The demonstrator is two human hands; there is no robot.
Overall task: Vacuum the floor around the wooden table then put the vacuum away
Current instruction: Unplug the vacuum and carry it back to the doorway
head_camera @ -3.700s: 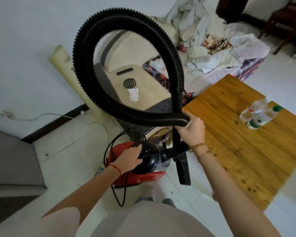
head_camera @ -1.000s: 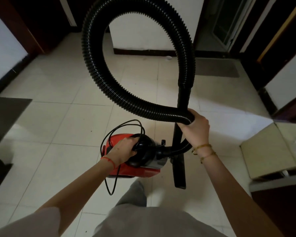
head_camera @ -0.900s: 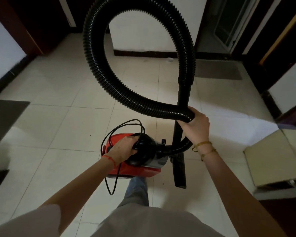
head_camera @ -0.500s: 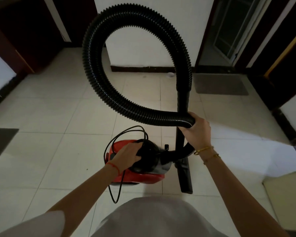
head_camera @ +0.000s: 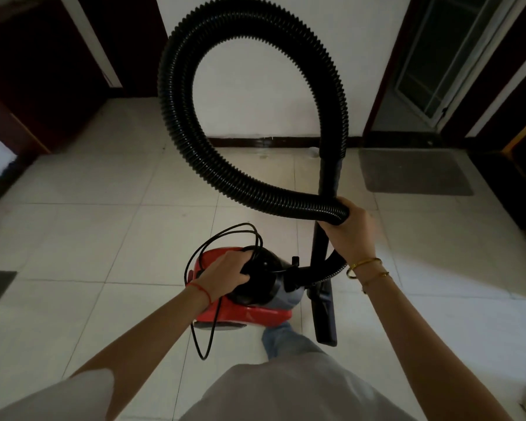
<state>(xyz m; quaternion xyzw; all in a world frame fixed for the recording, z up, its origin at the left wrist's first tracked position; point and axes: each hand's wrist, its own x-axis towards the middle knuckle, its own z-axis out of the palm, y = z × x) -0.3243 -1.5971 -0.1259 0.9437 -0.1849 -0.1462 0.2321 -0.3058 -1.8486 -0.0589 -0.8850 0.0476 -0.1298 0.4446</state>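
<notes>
Pale square floor tiles [head_camera: 73, 238] run out to a white far wall [head_camera: 255, 71] edged with a dark skirting board [head_camera: 271, 142]. Dark doorways [head_camera: 37, 71] far left, a grey doormat [head_camera: 416, 171] far right beneath a glazed door [head_camera: 438, 56]. Dim light.

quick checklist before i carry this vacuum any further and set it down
1. Left hand grips the top of the red vacuum: ok.
2. Right hand holds the looped hose together with the wand: ok.
3. Power cord gathered: not ok, a loop dangles below the body.
4. Floor nozzle clear of the leg: cannot tell, they sit close.
5. Tiled floor ahead free of obstacles: ok; a grey mat lies off to the right.
</notes>
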